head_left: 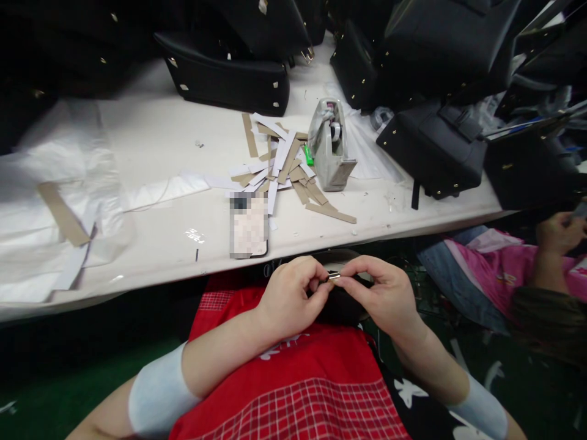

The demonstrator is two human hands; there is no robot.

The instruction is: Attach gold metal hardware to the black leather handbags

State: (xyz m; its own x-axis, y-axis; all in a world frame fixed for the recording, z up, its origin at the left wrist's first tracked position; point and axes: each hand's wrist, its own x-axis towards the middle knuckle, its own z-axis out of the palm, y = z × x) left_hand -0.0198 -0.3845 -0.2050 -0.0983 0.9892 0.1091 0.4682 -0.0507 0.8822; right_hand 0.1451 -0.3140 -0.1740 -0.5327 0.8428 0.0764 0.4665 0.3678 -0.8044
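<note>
Small, narrow, shiny metallic piece with a dark edge: one, raised over the lap just off the near edge of the bench, between the two hands; its exact form is too small to tell.

Left hand: thumb and forefinger pinched on the piece's left end, other fingers curled.

Right hand: thumb and forefinger pinched on its right end.

White-topped bench, carrying:
– Loose, overlapping heap of brown and white flat strips, near the middle.
– Grey tape dispenser, worn and upright, at the heap's right side.
– Small bright green object, between heap and dispenser.
– Pale rectangular phone with rounded corners, partly pixelated, near the front edge, below the heap.
– Black bags with small metal studs, several; one lying behind the heap, another to the right of the dispenser.
– Translucent white sheeting, left, with a brown strip on it.

Red apron with white-checked panel: worn by the person.

Co-worker in pink clothing: far right, one hand visible, its hold unclear.
</note>
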